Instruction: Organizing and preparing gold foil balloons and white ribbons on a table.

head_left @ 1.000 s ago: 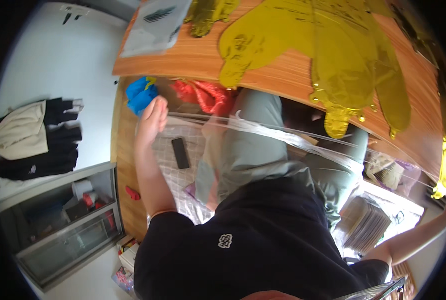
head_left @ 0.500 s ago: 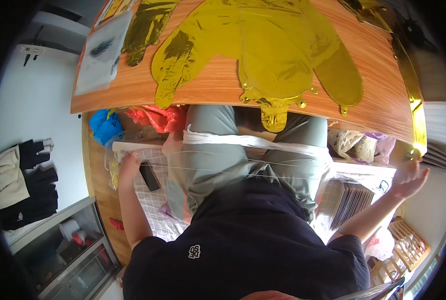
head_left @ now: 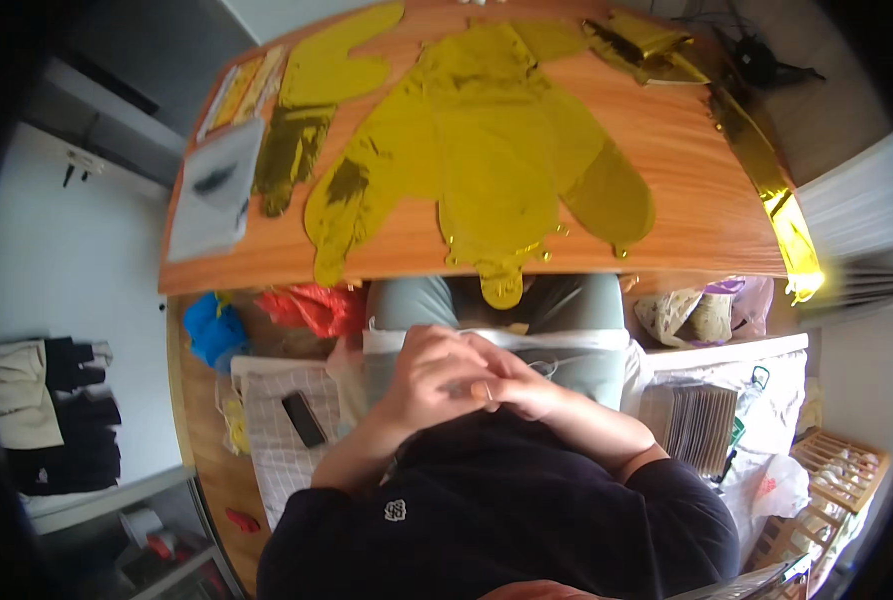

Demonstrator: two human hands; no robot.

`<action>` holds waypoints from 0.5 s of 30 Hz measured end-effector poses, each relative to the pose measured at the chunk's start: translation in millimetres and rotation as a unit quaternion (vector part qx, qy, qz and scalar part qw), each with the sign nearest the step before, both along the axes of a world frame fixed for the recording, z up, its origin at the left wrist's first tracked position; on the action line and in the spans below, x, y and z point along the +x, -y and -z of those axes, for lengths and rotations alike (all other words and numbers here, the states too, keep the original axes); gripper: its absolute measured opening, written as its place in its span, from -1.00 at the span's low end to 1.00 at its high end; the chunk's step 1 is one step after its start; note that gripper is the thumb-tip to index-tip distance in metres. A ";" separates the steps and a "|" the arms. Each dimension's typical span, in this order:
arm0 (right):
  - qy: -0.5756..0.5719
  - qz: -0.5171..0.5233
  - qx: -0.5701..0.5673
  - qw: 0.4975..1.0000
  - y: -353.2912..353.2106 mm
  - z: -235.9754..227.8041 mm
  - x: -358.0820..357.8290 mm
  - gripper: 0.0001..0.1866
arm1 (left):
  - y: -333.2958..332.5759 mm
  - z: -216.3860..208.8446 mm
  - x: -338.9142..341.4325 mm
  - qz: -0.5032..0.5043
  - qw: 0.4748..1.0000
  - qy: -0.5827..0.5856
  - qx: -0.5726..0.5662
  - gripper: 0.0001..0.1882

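A thick band of white thread [head_left: 597,340] is looped around my knees, over my grey-green trousers [head_left: 397,300]. In front of my belly my two hands have come together. My left hand [head_left: 429,378] has its fingers bent inward at the fingertips of my right hand [head_left: 522,388]. Both look closed in a pinch on thin white thread; a short bit shows by the right thumb and a loose curl beside that hand. Most of the thread between the fingers is hidden. Beyond the knees, a large flat gold foil balloon [head_left: 497,150] lies on the wooden table [head_left: 387,250], its rounded tab overhanging the near edge.
More gold foil pieces [head_left: 332,60] lie at the table's far left, above a clear plastic sleeve [head_left: 217,190]. A gold foil strip [head_left: 792,240] hangs off the right edge. A phone [head_left: 304,418] rests at my left, a stack of brown sheets [head_left: 692,425] at my right.
My hands were spread far apart at either side, with thin strands stretched across my lap. They have moved inward and met. The view has shifted, showing more of the table.
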State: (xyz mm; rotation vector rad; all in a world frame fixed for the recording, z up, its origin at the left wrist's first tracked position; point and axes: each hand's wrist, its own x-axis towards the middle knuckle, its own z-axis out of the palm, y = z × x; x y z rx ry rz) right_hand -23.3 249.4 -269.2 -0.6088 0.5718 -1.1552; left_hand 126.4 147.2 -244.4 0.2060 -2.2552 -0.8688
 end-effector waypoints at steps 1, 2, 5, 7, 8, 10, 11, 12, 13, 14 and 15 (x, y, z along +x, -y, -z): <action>-0.024 0.037 -0.010 0.999 2.0 -6.0 4.3 -0.37 | -2.5 -0.2 1.6 -0.015 1.000 0.001 -0.002 -0.68; -0.046 0.075 -0.021 0.996 4.2 -12.0 9.7 -0.40 | -5.8 -0.3 1.1 -0.021 1.000 0.006 0.006 -0.69; -0.023 0.070 0.023 0.997 1.1 0.3 11.9 -0.47 | -14.4 14.1 5.8 -0.072 0.997 0.012 0.004 -0.75; 0.012 0.072 0.037 0.997 3.2 -0.5 12.0 -0.47 | -14.8 15.3 10.2 -0.080 0.996 0.025 0.040 -0.81; 0.037 0.062 0.041 0.997 4.8 -0.6 12.4 -0.47 | -14.2 17.6 12.6 -0.076 0.997 0.018 0.025 -0.81; 0.067 0.029 0.038 0.997 4.3 4.9 11.9 -0.47 | -13.9 25.1 14.9 -0.124 0.981 -0.021 0.145 -0.95; 0.043 0.020 0.035 0.998 2.4 8.9 11.6 -0.53 | -15.3 28.5 19.0 -0.120 0.983 -0.030 0.136 -0.95; 0.018 0.013 0.036 0.999 1.4 11.8 8.1 -0.59 | -16.2 34.2 23.0 -0.115 0.961 -0.048 0.247 -0.86; -0.016 -0.018 0.031 0.999 0.9 15.8 3.5 -0.68 | -15.5 32.7 24.8 -0.110 0.926 -0.062 0.356 -0.74; -0.050 -0.049 0.028 0.997 1.7 20.3 -3.4 -0.73 | -13.2 32.3 24.1 -0.106 0.928 -0.070 0.351 -0.74; -0.083 -0.089 0.047 0.991 1.5 15.0 -7.9 -0.73 | -13.9 27.0 24.6 -0.039 0.880 -0.101 0.463 -0.67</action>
